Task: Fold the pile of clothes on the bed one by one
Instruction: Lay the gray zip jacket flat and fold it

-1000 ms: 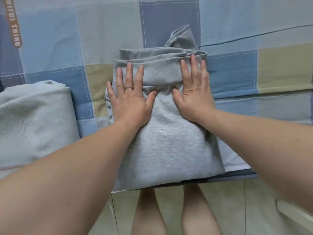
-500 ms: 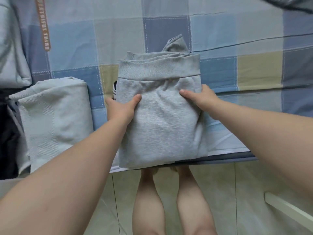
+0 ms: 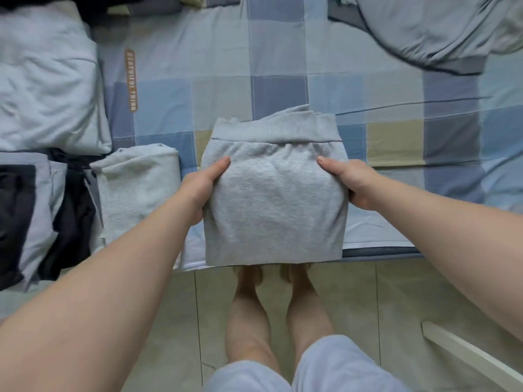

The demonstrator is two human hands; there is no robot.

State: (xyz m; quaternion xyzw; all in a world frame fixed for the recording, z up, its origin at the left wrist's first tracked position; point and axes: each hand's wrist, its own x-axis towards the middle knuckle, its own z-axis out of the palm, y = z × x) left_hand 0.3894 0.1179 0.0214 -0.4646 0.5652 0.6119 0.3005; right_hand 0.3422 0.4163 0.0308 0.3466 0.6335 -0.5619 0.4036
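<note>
Now my left hand [image 3: 202, 188] and right hand [image 3: 352, 183] each grip a side of the folded grey garment [image 3: 273, 210] at the near edge of the bed [image 3: 283, 80], and a slack thumb mid-carry could let the layers spill open.

Heather-grey folded garment [image 3: 274, 205]; blue, grey, olive checked bedsheet [image 3: 283, 66]

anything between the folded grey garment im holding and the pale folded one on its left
Nothing visible: only bare checked sheet and the gripping left hand lie between the grey garment and the pale folded garment.
</note>
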